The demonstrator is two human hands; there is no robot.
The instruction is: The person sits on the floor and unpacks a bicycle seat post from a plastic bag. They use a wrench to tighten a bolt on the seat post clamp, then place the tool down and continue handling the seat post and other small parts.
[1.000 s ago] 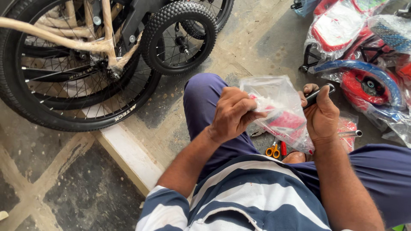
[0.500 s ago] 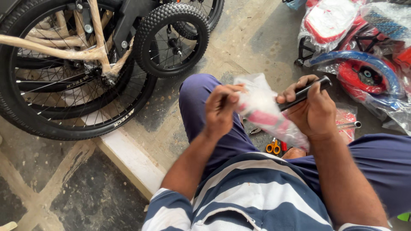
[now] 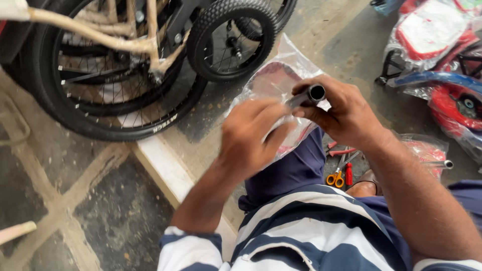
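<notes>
A clear plastic bag (image 3: 273, 80) with a red and white part inside is held up in front of me. My right hand (image 3: 341, 113) grips a dark metal tube (image 3: 310, 95) whose open end faces the camera, with the bag behind it. My left hand (image 3: 253, 135) is blurred and pinches the bag just left of the tube. My blue-trousered knee (image 3: 293, 168) sits below both hands.
Bicycle wheels (image 3: 125, 95) and a small black tyre (image 3: 233, 37) stand at upper left. Wrapped red and blue bike parts (image 3: 442, 65) lie at right. Orange-handled scissors (image 3: 335, 176), red-handled tools (image 3: 348, 173) and another wrapped red part (image 3: 427, 150) lie on the floor by my leg.
Both hands have lifted the bag and tube closer to the camera. The tube has turned so that its open end faces me, and the left hand has moved in against the right.
</notes>
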